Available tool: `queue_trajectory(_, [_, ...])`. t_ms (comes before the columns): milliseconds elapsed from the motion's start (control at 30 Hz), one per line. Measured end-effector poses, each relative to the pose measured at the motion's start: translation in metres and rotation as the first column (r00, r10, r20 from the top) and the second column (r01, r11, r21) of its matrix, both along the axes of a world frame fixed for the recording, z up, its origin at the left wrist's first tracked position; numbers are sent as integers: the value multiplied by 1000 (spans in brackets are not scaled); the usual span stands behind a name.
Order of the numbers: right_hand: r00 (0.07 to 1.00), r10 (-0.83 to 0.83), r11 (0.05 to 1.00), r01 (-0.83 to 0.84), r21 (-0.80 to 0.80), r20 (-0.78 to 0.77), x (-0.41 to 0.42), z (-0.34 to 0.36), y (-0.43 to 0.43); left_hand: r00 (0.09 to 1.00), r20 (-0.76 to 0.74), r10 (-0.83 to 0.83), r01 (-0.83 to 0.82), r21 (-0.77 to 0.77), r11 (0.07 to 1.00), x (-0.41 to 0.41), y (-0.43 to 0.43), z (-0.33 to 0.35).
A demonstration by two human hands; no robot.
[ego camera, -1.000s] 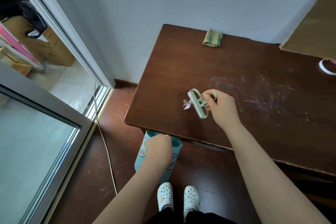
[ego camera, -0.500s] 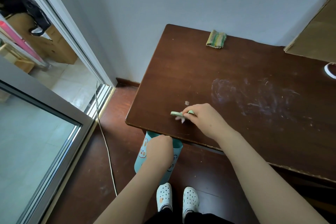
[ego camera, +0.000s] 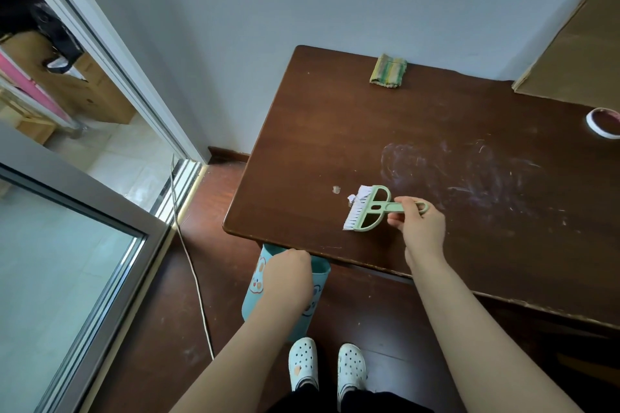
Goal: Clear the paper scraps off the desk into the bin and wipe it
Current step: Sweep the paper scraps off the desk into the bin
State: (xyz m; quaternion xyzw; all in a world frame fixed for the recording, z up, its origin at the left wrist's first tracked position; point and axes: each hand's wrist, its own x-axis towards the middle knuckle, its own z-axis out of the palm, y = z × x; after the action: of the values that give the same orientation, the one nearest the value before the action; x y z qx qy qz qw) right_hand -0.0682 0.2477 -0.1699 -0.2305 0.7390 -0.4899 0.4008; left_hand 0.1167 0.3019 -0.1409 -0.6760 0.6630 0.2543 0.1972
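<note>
My right hand point(ego camera: 419, 228) grips the handle of a green hand brush point(ego camera: 367, 208) with white bristles, held over the near left part of the dark wooden desk point(ego camera: 335, 131). A small paper scrap point(ego camera: 351, 198) lies at the bristles, and another scrap point(ego camera: 336, 189) lies a little to its left. My left hand point(ego camera: 288, 273) grips the rim of a teal bin point(ego camera: 253, 282) printed with cartoon animals, held just under the desk's front edge. A folded green striped cloth point(ego camera: 388, 71) lies at the desk's far edge near the wall.
A roll of white tape point(ego camera: 602, 122) sits at the right edge of the desk, and cardboard point(ego camera: 577, 54) leans on the wall behind it. White smears point(ego camera: 469, 171) mark the desktop. A white cable point(ego camera: 188, 258) runs along the floor beside a sliding glass door point(ego camera: 67, 245).
The brush swept toward the desk's front edge, then came back up and to the right, bristles now facing left again. One scrap stays on the desk. The left hand and bin barely moved.
</note>
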Motion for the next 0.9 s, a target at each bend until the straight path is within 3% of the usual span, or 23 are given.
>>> queue_trajectory(200, [994, -10, 1000, 8, 23, 105, 28, -8, -12, 1000, 19, -4, 4, 24, 1000, -1, 0, 2])
queue_trajectory(367, [1000, -14, 1000, 14, 0, -22, 14, -10, -7, 1000, 18, -4, 3, 42, 999, 0, -2, 3])
queue_trajectory(567, [998, 50, 999, -49, -10, 40, 33, -7, -21, 1000, 13, 2, -2, 58, 998, 0, -4, 4])
queue_trajectory(700, [993, -15, 999, 10, -50, -115, 27, -12, -9, 1000, 19, 3, -4, 87, 996, 1, -7, 4])
queue_trajectory(900, [989, 93, 996, -91, -25, 116, 46, -8, -21, 1000, 1, 14, -14, 95, 995, 1, -9, 5])
